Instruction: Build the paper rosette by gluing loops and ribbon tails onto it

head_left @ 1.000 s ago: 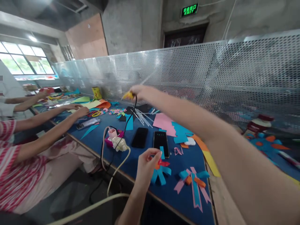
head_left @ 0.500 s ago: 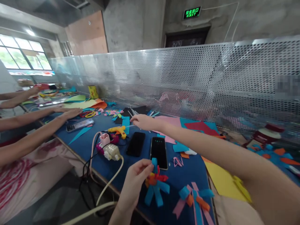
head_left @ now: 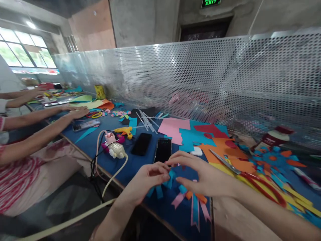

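Note:
My left hand [head_left: 147, 180] is closed, its thumb and fingers pinching a blue paper flower [head_left: 158, 192] over the table's front edge. Most of the flower is hidden behind both hands; only some blue strip petals show. My right hand [head_left: 200, 172] comes in from the right with thumb and fingers apart and curved, its fingertips at those of my left hand. I see nothing held in it. Just below lies a paper ribbon piece [head_left: 195, 204] in pink, blue and orange. A phone [head_left: 163, 150] lies right behind my hands.
A second black phone [head_left: 141, 144], a yellow glue gun [head_left: 124, 131], a power strip with plugs [head_left: 114, 147] and white glue sticks [head_left: 147, 121] lie behind. Red-handled scissors [head_left: 260, 184] rest on paper sheets at right, near a finished blue-orange flower [head_left: 273, 159]. Co-workers' arms [head_left: 57, 124] reach in from the left.
My right hand has come back from the glue sticks to my left hand. The left hand has moved slightly, still with the flower. The view has shifted, showing the scissors at right.

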Action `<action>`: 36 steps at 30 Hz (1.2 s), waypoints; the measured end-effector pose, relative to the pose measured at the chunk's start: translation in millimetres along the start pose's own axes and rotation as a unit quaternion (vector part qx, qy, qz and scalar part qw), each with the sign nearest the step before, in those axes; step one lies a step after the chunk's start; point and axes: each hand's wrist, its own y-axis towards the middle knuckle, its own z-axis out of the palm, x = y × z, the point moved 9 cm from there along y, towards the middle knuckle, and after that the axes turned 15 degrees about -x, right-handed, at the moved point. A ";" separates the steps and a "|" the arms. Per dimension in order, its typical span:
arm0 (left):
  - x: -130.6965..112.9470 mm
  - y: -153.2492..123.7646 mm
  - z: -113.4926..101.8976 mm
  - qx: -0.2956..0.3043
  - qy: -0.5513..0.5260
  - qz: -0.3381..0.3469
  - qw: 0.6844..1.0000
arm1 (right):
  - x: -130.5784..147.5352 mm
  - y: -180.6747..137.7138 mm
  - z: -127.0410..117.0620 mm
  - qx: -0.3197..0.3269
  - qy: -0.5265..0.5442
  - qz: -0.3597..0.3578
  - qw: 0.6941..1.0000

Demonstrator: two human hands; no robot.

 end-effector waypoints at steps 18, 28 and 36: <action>22.7 -22.5 28.2 0.151 -0.157 -0.222 0.951 | 12.9 -15.4 -6.5 -0.055 0.059 -0.122 0.989; 19.3 -30.3 33.3 0.113 -0.208 -0.255 0.938 | 28.7 -14.5 -13.7 -0.044 0.014 -0.154 0.987; -19.7 -20.0 -31.3 -0.091 0.152 0.136 0.975 | 6.3 -26.7 -33.3 -0.092 0.073 0.009 0.993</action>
